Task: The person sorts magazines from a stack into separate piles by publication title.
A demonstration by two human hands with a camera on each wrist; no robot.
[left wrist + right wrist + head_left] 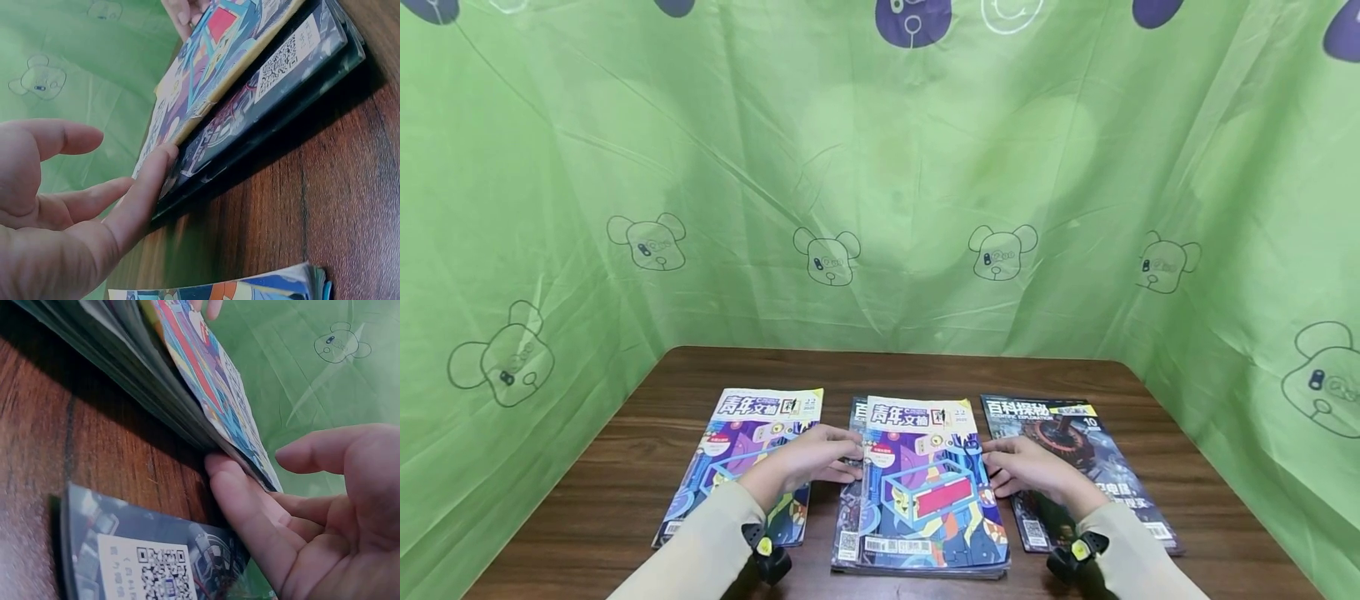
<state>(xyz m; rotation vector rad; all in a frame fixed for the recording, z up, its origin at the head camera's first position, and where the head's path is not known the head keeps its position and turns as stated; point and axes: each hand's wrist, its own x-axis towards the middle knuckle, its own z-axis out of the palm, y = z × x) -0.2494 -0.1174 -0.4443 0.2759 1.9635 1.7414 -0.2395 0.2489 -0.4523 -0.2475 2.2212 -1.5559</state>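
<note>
A stack of magazines lies mid-table, topped by a colourful purple-and-blue magazine point(925, 492). Beneath it a dark magazine point(847, 521) sticks out on the left. My left hand point(808, 458) touches the stack's left edge with extended fingers; in the left wrist view a fingertip point(169, 152) meets the edge, the thumb raised apart. On the opposite side my right hand point(1037, 471) touches the right edge. In the right wrist view its fingers point(244, 494) lie against the page edges, the thumb apart from them. Neither hand curls round the stack.
Under my left forearm lies another colourful magazine point(730, 450). A dark magazine point(1120, 467) lies to the right, partly covered by my right hand and sleeve. The brown wooden table point(587, 492) is bordered by a green curtain point(910, 317) at the back and sides.
</note>
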